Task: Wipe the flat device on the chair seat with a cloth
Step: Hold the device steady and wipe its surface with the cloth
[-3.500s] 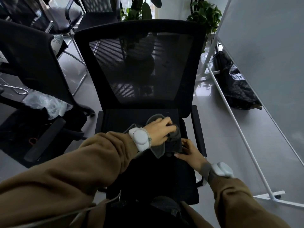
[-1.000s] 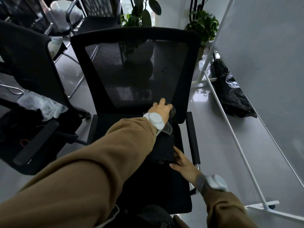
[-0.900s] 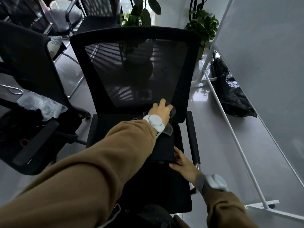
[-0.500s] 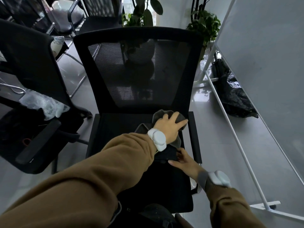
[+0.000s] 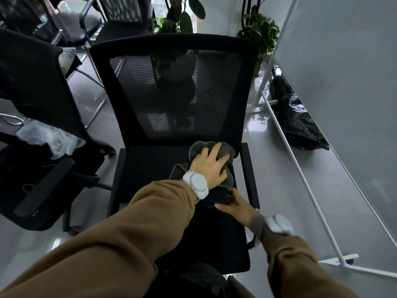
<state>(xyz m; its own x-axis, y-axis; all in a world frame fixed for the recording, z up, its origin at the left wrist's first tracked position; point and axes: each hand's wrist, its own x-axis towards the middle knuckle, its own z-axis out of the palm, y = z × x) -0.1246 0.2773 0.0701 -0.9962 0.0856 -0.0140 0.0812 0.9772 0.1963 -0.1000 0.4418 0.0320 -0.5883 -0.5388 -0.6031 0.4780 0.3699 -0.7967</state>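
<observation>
A black flat device (image 5: 218, 195) lies on the right half of the black chair seat (image 5: 150, 168), largely covered. My left hand (image 5: 211, 166) presses a grey cloth (image 5: 198, 148) flat onto the device with fingers spread, near the seat's back right corner. My right hand (image 5: 238, 206) rests on the device's near right corner, fingers straight, thumb along the near edge. Both arms wear brown sleeves and white wrist bands.
The chair's mesh back (image 5: 174, 91) rises just behind the cloth, and armrests (image 5: 249, 175) flank the seat. Another black chair (image 5: 38, 117) with a plastic bag stands at the left. A white board frame (image 5: 300, 175) and a black bag (image 5: 298, 123) are at the right.
My left hand pulled the cloth back from the seat's far edge toward me and now spreads flat on it. My right hand stayed on the device's near corner.
</observation>
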